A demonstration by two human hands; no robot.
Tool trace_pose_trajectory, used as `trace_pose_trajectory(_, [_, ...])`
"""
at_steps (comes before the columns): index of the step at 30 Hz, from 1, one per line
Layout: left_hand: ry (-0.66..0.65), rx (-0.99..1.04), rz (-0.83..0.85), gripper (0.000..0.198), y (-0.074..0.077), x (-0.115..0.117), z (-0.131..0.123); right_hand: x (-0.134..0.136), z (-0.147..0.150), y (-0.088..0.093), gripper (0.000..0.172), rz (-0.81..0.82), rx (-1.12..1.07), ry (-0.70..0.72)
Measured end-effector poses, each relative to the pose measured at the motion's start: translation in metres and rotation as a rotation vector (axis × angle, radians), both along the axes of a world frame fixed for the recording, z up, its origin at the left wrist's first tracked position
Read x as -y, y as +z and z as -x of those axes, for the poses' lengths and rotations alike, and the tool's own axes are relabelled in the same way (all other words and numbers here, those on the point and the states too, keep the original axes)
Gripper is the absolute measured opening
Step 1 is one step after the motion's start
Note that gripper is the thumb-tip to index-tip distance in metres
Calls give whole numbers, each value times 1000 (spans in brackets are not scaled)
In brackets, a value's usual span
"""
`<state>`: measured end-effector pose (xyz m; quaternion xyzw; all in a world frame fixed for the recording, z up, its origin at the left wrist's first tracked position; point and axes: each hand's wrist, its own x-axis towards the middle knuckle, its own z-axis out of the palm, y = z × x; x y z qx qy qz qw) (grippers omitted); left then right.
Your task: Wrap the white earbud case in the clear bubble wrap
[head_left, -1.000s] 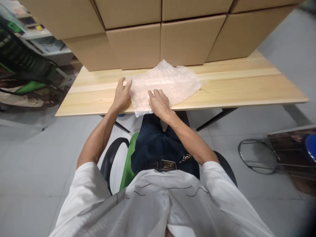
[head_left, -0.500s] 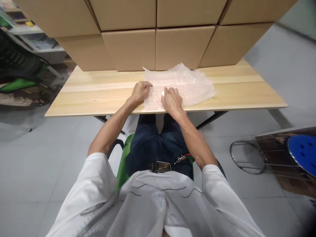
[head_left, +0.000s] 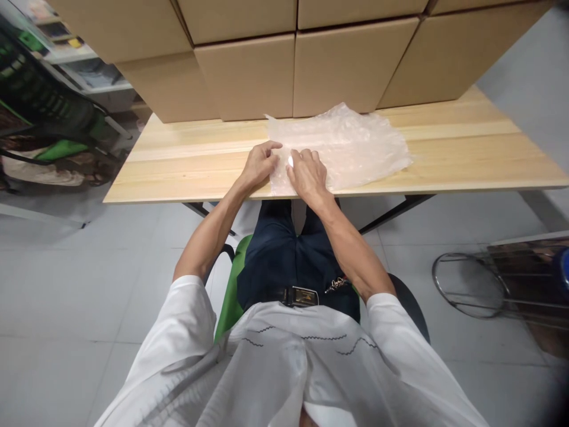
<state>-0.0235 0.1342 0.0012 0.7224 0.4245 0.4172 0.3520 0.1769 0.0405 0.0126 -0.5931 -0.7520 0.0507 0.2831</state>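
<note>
A crinkled sheet of translucent, pinkish bubble wrap lies on the wooden table. At its left edge rests my left hand, the index finger stretched over the wrap and the thumb apart from it, with nothing visible between them. My right hand is over the left part of the wrap, fingers curled. A small white object pokes out between its thumb and fingers; most of it is covered, so its kind cannot be made out.
Cardboard boxes are stacked along the back of the table. A green-and-black chair and a shelf stand at the left. On the right floor are a stool's metal ring and a blue seat's edge.
The view has shifted a little, so the table and boxes sit further right. My left index finger and thumb have spread apart. My right hand stays around the small white object.
</note>
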Motion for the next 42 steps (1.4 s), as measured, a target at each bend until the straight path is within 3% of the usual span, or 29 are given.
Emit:
trace_pose_trajectory(5, [-2, 106, 102, 31, -1, 6, 0, 2, -17, -6, 72, -3, 11, 22])
trace_pose_trajectory(10, [28, 146, 117, 18, 8, 12, -6, 1, -26, -8, 70, -7, -52, -1])
trace_pose_trajectory(18, [-3, 226, 213, 13, 30, 19, -29, 12, -11, 15, 53, 121, 10, -115])
trace_pose_trajectory(23, [-90, 225, 280, 23, 41, 21, -44, 7, -21, 22, 40, 168, -18, -55])
trace_pose_trajectory(26, [-127, 209, 245, 33, 38, 23, -43, -1, -34, 21, 45, 166, -87, 23])
trace_pose_trajectory(31, [-249, 154, 95, 36, 22, 20, -36, -12, -54, 12, 69, 186, -376, 86])
trace_pose_trajectory(36, [-341, 46, -29, 33, 15, 20, -35, -19, -73, 2, 61, 240, -611, 99])
trace_pose_trajectory(39, [-400, 27, -58, 30, 12, 22, -38, -16, -80, 0, 52, 212, -623, 130])
trace_pose_trajectory(42, [-446, 39, -58, 31, 9, 21, -38, -10, -80, -1, 58, 212, -602, 204])
